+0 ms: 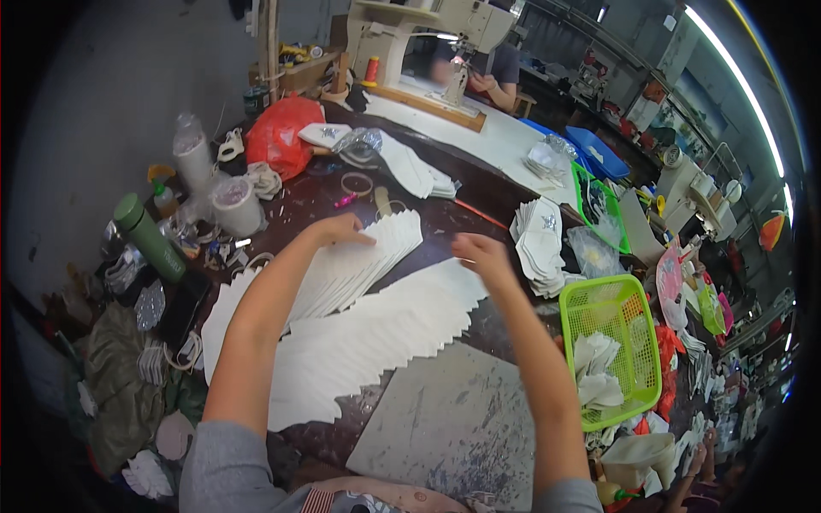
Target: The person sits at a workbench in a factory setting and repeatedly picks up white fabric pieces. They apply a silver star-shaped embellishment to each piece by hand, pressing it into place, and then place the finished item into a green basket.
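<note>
My left hand lies flat, fingers together, on the far end of a fanned row of white cut pieces spread on the dark worktable. My right hand hovers with curled fingers at the far tip of a second, longer fanned row of white pieces; I cannot tell whether it pinches a piece. Both rows run diagonally from near left to far right, side by side.
A grey scuffed board lies near me. A green basket with white pieces sits at right, a white stack beyond it. Cups, a green bottle and a red bag crowd the left. Another person works at a sewing machine far back.
</note>
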`<state>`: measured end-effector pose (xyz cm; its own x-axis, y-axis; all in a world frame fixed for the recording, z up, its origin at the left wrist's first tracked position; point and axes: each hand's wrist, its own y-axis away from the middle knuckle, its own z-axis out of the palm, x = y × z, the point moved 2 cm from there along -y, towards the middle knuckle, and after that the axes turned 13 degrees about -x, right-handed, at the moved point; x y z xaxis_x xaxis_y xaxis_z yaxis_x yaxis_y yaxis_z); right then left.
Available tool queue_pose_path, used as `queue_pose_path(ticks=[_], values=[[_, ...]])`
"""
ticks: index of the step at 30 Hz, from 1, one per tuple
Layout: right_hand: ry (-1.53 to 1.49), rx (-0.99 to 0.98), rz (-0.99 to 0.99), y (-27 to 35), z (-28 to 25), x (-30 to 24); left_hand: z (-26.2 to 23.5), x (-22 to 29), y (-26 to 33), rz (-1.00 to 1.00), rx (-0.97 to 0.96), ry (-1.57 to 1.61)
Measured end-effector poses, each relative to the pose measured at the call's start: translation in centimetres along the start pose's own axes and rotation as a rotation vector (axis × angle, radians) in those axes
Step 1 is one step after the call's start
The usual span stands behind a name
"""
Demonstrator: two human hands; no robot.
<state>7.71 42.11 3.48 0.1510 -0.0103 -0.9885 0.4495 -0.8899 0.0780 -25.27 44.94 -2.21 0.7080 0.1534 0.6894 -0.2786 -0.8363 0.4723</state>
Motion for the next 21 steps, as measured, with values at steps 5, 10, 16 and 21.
queue_pose_path(ticks=[5,10,16,21], values=[[0.311,0.273,0.091,-13.5,3.7,6.1,-1.7,-1.5,-1.9,-0.028,-0.123,0.053],[0.021,-0.045,0.508,-16.2,5.1,5.0,-0.9,-0.7,-0.7,-0.122,-0.187,0.11],[-0.141,-0.16,0.049,-16.4,5.0,6.5,-0.6,-0.7,-1.1,0.069,-0.077,0.06],[0.035,0.069,-0.405,-8.5,4.1,-5.5,-2.5,7.1,2.3,0.609,-0.059,0.332]])
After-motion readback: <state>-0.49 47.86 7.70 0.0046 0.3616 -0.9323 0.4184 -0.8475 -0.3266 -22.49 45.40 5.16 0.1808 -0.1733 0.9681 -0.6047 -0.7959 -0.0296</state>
